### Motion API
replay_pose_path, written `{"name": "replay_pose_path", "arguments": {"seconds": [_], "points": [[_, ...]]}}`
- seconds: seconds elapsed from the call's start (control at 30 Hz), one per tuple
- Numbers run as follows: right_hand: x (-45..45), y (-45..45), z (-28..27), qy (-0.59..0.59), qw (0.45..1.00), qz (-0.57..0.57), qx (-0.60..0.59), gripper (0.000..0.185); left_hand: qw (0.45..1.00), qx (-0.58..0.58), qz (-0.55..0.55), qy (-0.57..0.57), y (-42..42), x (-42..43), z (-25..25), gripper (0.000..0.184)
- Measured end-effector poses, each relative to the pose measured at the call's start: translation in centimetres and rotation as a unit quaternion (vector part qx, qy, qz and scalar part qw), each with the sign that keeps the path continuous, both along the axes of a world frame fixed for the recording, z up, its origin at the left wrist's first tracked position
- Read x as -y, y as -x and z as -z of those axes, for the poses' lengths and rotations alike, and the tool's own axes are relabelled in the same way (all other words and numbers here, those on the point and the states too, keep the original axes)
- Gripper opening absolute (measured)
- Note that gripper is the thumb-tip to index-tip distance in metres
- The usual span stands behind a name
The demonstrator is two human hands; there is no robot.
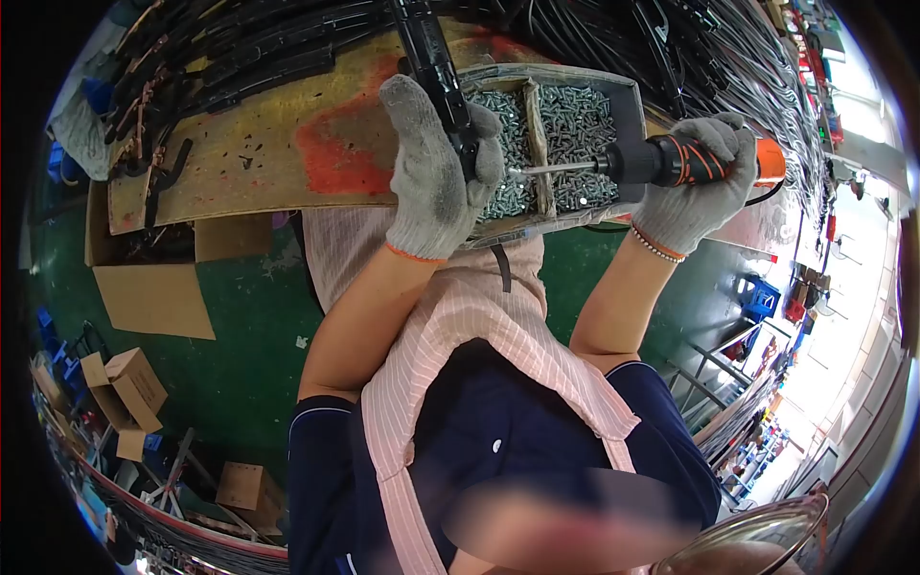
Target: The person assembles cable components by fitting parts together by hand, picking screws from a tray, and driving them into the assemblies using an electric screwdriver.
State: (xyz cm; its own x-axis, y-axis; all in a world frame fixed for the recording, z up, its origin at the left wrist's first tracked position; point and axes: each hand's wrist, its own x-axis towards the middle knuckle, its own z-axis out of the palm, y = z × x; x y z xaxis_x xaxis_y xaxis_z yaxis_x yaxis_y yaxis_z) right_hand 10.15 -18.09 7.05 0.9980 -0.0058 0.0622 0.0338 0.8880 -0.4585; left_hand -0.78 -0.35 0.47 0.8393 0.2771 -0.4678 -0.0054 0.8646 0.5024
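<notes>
My gloved left hand [431, 163] is closed around the lower end of a long black plastic part [431, 67], held tilted above the workbench. In my gloved right hand [704, 182] is an orange and black electric screwdriver [685, 160], its long bit [561, 169] pointing left. The bit's tip meets the black part's end beside my left fingers; whether a screw sits there is too small to tell. Under the bit lies a two-compartment tray [628, 105] full of small silver screws [575, 120], split by a worn divider [537, 125].
More black parts [278, 62] lie along the back left of the workbench [240, 177], whose top has red paint patches. Black cables or strips [661, 48] are heaped at the back right. An open cardboard box [153, 297] stands below the bench's left edge, and other boxes [139, 383] are farther off.
</notes>
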Motion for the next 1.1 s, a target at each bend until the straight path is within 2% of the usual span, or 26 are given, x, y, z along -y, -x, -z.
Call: {"name": "replay_pose_path", "arguments": {"seconds": [0.3, 0.53, 0.77, 0.8, 0.87, 0.9, 0.97, 1.03, 1.1], "points": [[-3.3, -0.2, 1.5, 0.032, 0.999, 0.016, -0.012, 0.01, 0.998, -0.014, -0.015, 0.061, -0.1, -0.2, -0.2, 0.068], [-3.3, 1.2, 0.2, 0.028, 0.998, -0.004, 0.054, 0.008, 0.999, -0.029, 0.018, 0.015, -0.1, -0.3, -0.3, 0.081], [-5.0, 3.8, -2.9, 0.126, 0.971, 0.006, 0.204, 0.019, 0.999, -0.048, 0.008, -0.02, -0.4, 0.1, 0.4, 0.086], [-5.1, 4.0, -3.2, 0.158, 0.96, 0.012, 0.229, 0.019, 0.998, -0.058, 0.002, -0.024, -0.4, 0.3, 0.3, 0.086], [-5.7, 4.9, -3.8, 0.229, 0.939, 0.039, 0.254, 0.029, 0.995, -0.088, -0.037, 0.003, -0.8, 0.6, -0.6, 0.085], [-5.8, 5.0, -3.8, 0.285, 0.916, 0.048, 0.278, 0.023, 0.993, -0.103, -0.055, 0.016, -0.9, 0.7, -0.9, 0.084], [-5.9, 5.2, -3.9, 0.388, 0.859, 0.074, 0.325, 0.011, 0.997, -0.077, -0.02, -0.001, -0.5, 0.6, -0.1, 0.083], [-6.5, 5.1, -4.8, 0.361, 0.886, -0.011, 0.29, 0.014, 0.997, -0.068, -0.02, 0.007, -0.6, 0.6, 0.2, 0.081], [-7.3, 5.2, -4.9, 0.356, 0.894, -0.015, 0.271, 0.022, 0.995, -0.079, -0.056, 0.04, -1.0, 0.7, -0.4, 0.08]]}}
